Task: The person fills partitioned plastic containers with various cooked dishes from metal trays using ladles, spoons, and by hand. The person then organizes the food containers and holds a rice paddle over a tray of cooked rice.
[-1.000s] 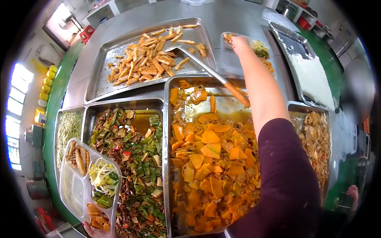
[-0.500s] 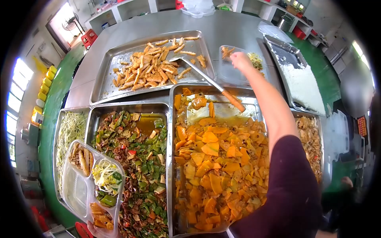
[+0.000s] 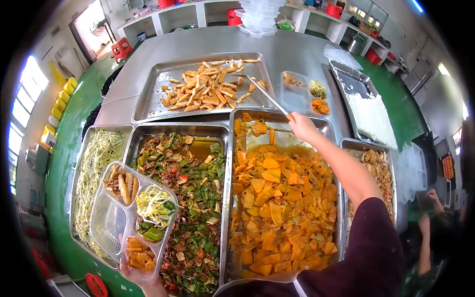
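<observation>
My left hand (image 3: 141, 277) holds the lower edge of a clear compartment container (image 3: 109, 230) with fried strips, bean sprouts, green peppers and orange slices in it. It hangs over the sprout tray (image 3: 81, 183) and the tray of meat and green peppers (image 3: 225, 173). My right hand (image 3: 302, 126) is closed round the handle of a metal spatula (image 3: 269, 96), above the top of the tray of orange slices (image 3: 227, 208). The spatula's far end reaches the tray of fried strips (image 3: 141, 106). Beyond my right hand lies a second clear container (image 3: 295, 102) with food in it.
A tray of white rice (image 3: 378, 119) stands at the right, with a tray of brownish food (image 3: 378, 171) nearer. Stacked clear containers (image 3: 257, 22) sit at the table's far edge, others (image 3: 413, 166) at right. Another person's hands (image 3: 430, 203) show at lower right.
My right hand has moved back from the second container to the spatula and taken its handle. The view has shifted, showing more of my left hand.
</observation>
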Motion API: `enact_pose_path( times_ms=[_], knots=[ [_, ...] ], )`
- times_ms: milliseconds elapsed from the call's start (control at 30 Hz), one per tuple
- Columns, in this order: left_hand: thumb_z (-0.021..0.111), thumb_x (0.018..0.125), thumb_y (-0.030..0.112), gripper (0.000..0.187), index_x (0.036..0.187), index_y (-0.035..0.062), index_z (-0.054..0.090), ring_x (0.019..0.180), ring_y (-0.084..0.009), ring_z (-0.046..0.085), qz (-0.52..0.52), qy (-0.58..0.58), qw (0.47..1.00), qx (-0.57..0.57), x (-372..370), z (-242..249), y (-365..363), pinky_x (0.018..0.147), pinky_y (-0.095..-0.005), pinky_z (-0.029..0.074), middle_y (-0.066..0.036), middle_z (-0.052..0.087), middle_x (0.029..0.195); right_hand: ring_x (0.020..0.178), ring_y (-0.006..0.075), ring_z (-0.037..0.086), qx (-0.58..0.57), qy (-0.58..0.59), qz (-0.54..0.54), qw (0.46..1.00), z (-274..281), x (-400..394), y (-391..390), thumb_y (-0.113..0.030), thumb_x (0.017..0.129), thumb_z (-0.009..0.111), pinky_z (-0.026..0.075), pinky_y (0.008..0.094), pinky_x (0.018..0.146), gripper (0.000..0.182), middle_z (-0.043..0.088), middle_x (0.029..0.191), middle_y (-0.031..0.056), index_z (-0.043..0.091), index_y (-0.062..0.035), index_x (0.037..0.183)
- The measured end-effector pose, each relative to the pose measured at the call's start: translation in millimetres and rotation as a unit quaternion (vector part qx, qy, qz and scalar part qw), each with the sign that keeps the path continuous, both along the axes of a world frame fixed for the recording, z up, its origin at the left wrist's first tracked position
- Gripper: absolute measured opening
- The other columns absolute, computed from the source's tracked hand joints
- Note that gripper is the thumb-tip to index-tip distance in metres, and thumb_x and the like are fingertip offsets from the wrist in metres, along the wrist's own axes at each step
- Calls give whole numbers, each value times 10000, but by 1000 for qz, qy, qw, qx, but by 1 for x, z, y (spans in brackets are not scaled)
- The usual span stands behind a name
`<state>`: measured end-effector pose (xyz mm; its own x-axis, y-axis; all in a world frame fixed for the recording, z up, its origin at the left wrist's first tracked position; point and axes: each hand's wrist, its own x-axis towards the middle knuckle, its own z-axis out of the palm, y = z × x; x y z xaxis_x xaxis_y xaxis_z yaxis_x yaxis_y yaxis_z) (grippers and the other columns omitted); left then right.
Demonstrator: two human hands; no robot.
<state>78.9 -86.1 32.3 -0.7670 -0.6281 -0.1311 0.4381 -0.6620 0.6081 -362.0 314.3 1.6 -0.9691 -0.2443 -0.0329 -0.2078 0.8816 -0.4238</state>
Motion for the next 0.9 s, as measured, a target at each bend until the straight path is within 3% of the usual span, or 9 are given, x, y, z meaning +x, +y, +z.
enact_pose_path(
  times_ms=[133, 267, 367, 467, 500, 600, 633, 733, 900],
  knots=[
    [475, 844, 362, 630, 1337, -17, 373, 1207, -358, 455, 5, -1, 1000, -2, 1, -1, -5, 1027, -528, 355, -197, 457, 1322, 499, 128, 504, -159, -33, -26, 986, 19, -50, -26, -111, 918, 432, 432, 283, 381, 365, 533, 728, 61, 420, -59, 1279],
    [462, 853, 365, 627, 1342, -17, 365, 1215, -357, 448, -2, 22, 1000, -1, 6, -7, -10, 1032, -530, 349, -198, 453, 1324, 991, 355, 603, 75, 91, -82, 990, 31, -105, -72, -122, 871, 420, 467, 444, 824, 278, 615, 1077, 219, 564, -18, 1085],
    [511, 825, 350, 751, 1454, 108, 180, 1267, -343, 396, 31, -25, 999, 35, 11, -8, -14, 1028, -516, 356, -144, 375, 1399, 891, 341, 640, 85, 72, -95, 989, 16, -125, -105, -71, 852, 389, 505, 434, 741, 318, 629, 1014, 235, 544, -16, 1125],
    [519, 824, 340, 750, 1454, 110, 182, 1265, -335, 399, 59, -36, 997, 45, 14, -8, -14, 1029, -513, 354, -140, 386, 1392, 715, 316, 652, -113, -65, -99, 987, 6, -121, -123, -59, 848, 365, 509, 409, 551, 326, 634, 884, 232, 535, -6, 1122],
    [522, 824, 337, 749, 1453, 110, 184, 1265, -333, 399, 54, -35, 997, 43, 16, -9, -16, 1031, -513, 352, -141, 385, 1392, 529, 233, 576, -200, -80, -59, 975, -4, -118, -121, -88, 875, 354, 432, 360, 386, 267, 588, 742, 162, 528, -2, 1058],
    [512, 832, 348, 707, 1422, 71, 238, 1252, -341, 411, 48, -21, 998, 35, 18, -12, -20, 1036, -520, 345, -163, 399, 1375, 467, 160, 472, -267, -194, -53, 943, 14, -92, -126, -131, 916, 342, 376, 302, 350, 203, 510, 681, 82, 511, -36, 975],
    [498, 840, 364, 677, 1391, 32, 288, 1239, -351, 424, 56, -15, 998, 32, 18, -14, -19, 1037, -527, 343, -185, 416, 1358, 461, 85, 407, -257, -244, -55, 933, 28, -78, -127, -159, 938, 342, 341, 220, 345, 157, 454, 679, 24, 481, -87, 923],
    [472, 848, 378, 656, 1364, -3, 334, 1227, -362, 436, 62, -13, 998, 22, 20, -15, -17, 1039, -539, 336, -205, 427, 1346, 472, 49, 394, -394, -406, -104, 818, 49, -69, -118, -159, 938, 374, 314, 165, 348, 108, 453, 700, 12, 461, -105, 902],
    [477, 839, 367, 669, 1392, 36, 295, 1240, -353, 422, 26, 5, 999, 17, 18, -3, -12, 1037, -536, 335, -178, 415, 1363, 485, 32, 380, -510, -429, -140, 732, 65, -49, -104, -151, 939, 393, 292, 137, 359, 78, 433, 696, 10, 430, -105, 888]
  ],
)
